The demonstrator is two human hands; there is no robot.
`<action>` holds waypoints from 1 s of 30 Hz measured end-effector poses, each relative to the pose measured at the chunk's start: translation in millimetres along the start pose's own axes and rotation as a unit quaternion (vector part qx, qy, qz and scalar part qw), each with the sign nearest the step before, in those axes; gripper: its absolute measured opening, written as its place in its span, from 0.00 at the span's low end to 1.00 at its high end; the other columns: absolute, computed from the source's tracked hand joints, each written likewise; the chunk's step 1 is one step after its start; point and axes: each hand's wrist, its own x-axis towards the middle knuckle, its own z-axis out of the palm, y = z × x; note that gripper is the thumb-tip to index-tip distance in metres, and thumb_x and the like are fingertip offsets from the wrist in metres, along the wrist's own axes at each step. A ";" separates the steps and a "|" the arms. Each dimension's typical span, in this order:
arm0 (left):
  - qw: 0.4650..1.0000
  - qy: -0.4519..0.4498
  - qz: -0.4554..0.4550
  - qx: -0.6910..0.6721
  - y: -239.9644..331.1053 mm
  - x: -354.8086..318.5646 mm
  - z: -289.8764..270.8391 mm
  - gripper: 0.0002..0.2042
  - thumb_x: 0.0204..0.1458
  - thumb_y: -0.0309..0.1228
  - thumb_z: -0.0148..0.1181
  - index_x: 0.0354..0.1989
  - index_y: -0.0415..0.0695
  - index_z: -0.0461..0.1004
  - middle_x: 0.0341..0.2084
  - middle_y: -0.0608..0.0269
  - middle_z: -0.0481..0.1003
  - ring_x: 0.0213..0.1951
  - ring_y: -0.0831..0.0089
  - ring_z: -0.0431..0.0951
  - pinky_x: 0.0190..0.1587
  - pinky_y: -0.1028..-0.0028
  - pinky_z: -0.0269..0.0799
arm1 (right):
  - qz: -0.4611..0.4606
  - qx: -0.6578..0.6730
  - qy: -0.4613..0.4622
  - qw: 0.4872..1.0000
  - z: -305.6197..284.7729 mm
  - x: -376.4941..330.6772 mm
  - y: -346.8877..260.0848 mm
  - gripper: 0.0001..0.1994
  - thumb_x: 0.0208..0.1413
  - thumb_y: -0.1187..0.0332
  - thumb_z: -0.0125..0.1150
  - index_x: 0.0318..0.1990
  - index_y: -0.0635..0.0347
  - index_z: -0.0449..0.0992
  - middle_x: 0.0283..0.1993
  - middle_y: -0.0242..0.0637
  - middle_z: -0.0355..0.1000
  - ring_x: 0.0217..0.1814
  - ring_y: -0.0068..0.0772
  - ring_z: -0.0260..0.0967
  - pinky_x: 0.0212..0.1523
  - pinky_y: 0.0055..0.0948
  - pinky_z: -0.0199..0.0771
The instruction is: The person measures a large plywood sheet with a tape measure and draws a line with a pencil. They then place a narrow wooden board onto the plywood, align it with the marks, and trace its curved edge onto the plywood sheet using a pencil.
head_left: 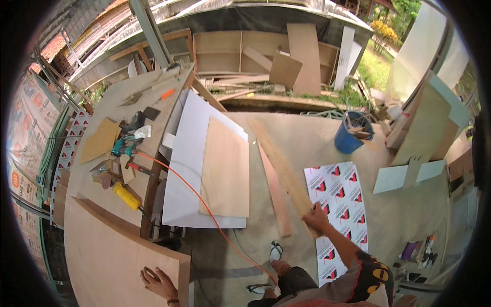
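My right hand (318,220) is closed around the near end of a long, narrow wooden plank (281,166), which slants away from me over the floor to the far left. At the lower left, my left hand (159,284) lies with its fingers apart on a large plywood panel (117,250) with a raised edge. That panel rests on the near part of the workbench (110,197). Beneath the plank, a thinner reddish wood strip (274,192) lies on the floor. Just right of my right hand is a white sheet with a repeated red and black print (340,204).
A white sheet (179,169) with a plywood piece (226,169) leans by the bench. An orange cord (197,187) runs from a teal power tool (124,147) toward my feet. A yellow tool (126,196) lies nearby. A blue bucket of offcuts (353,138) and leaning boards (424,123) stand right.
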 end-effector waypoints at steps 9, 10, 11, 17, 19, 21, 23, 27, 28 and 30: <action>0.757 -0.149 -0.036 -0.635 -49.7 -48.1 -92.2 0.27 0.72 0.37 0.52 0.75 0.40 0.56 0.67 0.46 0.68 0.69 0.55 0.69 0.68 0.61 0.68 | -0.223 -0.045 -0.020 0.974 -104.7 -316.3 -80.8 0.41 0.33 0.46 0.83 0.48 0.55 0.62 0.44 0.47 0.75 0.40 0.58 0.77 0.43 0.52 0.75; 0.721 -0.164 -0.019 -0.673 -57.0 -53.5 -108.7 0.28 0.73 0.40 0.51 0.76 0.42 0.55 0.67 0.45 0.68 0.69 0.55 0.69 0.68 0.59 0.68 | -0.264 -0.031 -0.019 0.964 -102.6 -338.1 -90.2 0.41 0.32 0.48 0.84 0.47 0.55 0.61 0.44 0.47 0.75 0.39 0.57 0.77 0.41 0.51 0.75; 0.684 -0.173 -0.008 -0.709 -65.3 -58.7 -125.1 0.30 0.73 0.44 0.51 0.77 0.43 0.54 0.67 0.45 0.68 0.69 0.56 0.69 0.69 0.58 0.67 | -0.306 -0.018 -0.025 0.951 -99.3 -359.2 -101.3 0.41 0.31 0.49 0.85 0.47 0.55 0.61 0.45 0.47 0.75 0.38 0.57 0.77 0.40 0.50 0.76; 0.445 -0.160 -0.118 -0.873 -132.9 -59.0 -222.4 0.38 0.70 0.62 0.40 0.80 0.49 0.49 0.70 0.44 0.65 0.69 0.51 0.68 0.69 0.50 0.67 | -0.559 -0.014 -0.039 0.828 -52.0 -428.3 -167.9 0.44 0.23 0.54 0.89 0.44 0.56 0.58 0.49 0.53 0.76 0.33 0.55 0.75 0.31 0.45 0.75; 0.376 -0.097 -0.167 -0.906 -170.8 -67.1 -246.4 0.39 0.70 0.62 0.43 0.78 0.46 0.52 0.70 0.48 0.66 0.67 0.53 0.71 0.69 0.53 0.69 | -0.623 -0.040 -0.084 0.776 -29.6 -428.9 -182.8 0.42 0.26 0.53 0.88 0.43 0.56 0.59 0.51 0.53 0.76 0.34 0.56 0.76 0.33 0.46 0.76; 0.420 0.056 -0.259 -0.868 -205.5 -90.1 -262.2 0.39 0.69 0.62 0.46 0.76 0.43 0.55 0.70 0.49 0.66 0.66 0.55 0.71 0.68 0.56 0.70 | -0.683 -0.077 -0.153 0.710 -3.3 -431.9 -209.0 0.41 0.27 0.54 0.87 0.43 0.56 0.59 0.52 0.53 0.76 0.36 0.56 0.77 0.33 0.46 0.76; 0.442 0.110 -0.274 -0.847 -262.1 -115.5 -247.6 0.34 0.72 0.57 0.45 0.76 0.42 0.57 0.69 0.53 0.67 0.67 0.56 0.70 0.70 0.59 0.69 | -0.737 -0.057 -0.218 0.637 23.3 -439.8 -261.0 0.39 0.29 0.54 0.85 0.43 0.56 0.60 0.54 0.53 0.75 0.38 0.56 0.78 0.34 0.46 0.77; 0.420 0.249 -0.363 -0.794 -332.7 -191.8 -218.1 0.31 0.74 0.53 0.41 0.73 0.39 0.61 0.71 0.53 0.66 0.69 0.56 0.68 0.72 0.58 0.67 | -0.796 -0.099 -0.307 0.512 71.3 -437.0 -347.1 0.38 0.32 0.54 0.84 0.44 0.56 0.60 0.58 0.52 0.74 0.49 0.58 0.76 0.46 0.48 0.76; 0.409 0.273 -0.392 -0.777 -339.4 -204.9 -213.9 0.30 0.75 0.51 0.40 0.73 0.39 0.60 0.71 0.54 0.65 0.69 0.56 0.68 0.72 0.58 0.67 | -0.803 -0.105 -0.320 0.492 84.4 -430.5 -366.0 0.38 0.32 0.53 0.84 0.44 0.56 0.60 0.58 0.52 0.73 0.52 0.58 0.75 0.49 0.50 0.75; 0.390 0.312 -0.438 -0.747 -346.1 -220.4 -203.8 0.30 0.76 0.51 0.38 0.74 0.39 0.60 0.72 0.54 0.64 0.70 0.56 0.67 0.72 0.57 0.66 | -0.815 -0.115 -0.321 0.468 113.1 -410.4 -401.5 0.38 0.34 0.50 0.84 0.44 0.56 0.61 0.59 0.51 0.73 0.55 0.59 0.73 0.54 0.52 0.73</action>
